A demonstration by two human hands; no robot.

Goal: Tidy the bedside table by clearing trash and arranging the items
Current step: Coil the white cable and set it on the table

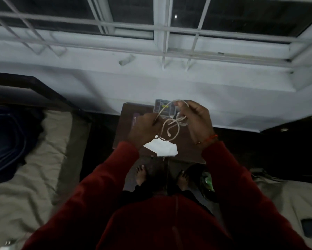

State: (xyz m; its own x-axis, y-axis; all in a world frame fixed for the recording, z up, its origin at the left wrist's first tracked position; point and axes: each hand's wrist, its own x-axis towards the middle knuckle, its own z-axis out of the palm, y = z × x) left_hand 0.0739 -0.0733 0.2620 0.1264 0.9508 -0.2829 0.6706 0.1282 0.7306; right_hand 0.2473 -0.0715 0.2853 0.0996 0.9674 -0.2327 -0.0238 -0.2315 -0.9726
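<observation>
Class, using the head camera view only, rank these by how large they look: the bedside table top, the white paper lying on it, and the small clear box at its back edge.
1. bedside table, largest, though hands cover part of it.
2. white paper.
3. clear box, smallest; it lies farther from the camera, so this is uncertain.

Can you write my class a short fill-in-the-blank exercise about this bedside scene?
1. Both hands hold a thin white ____ above the small brown bedside table.
2. The person's long sleeves are ____ in colour.
3. A white sheet of ____ lies on the table's near edge.
4. The right hand has a thin ____ thread at its wrist.

Missing words: cable; red; paper; red
</observation>
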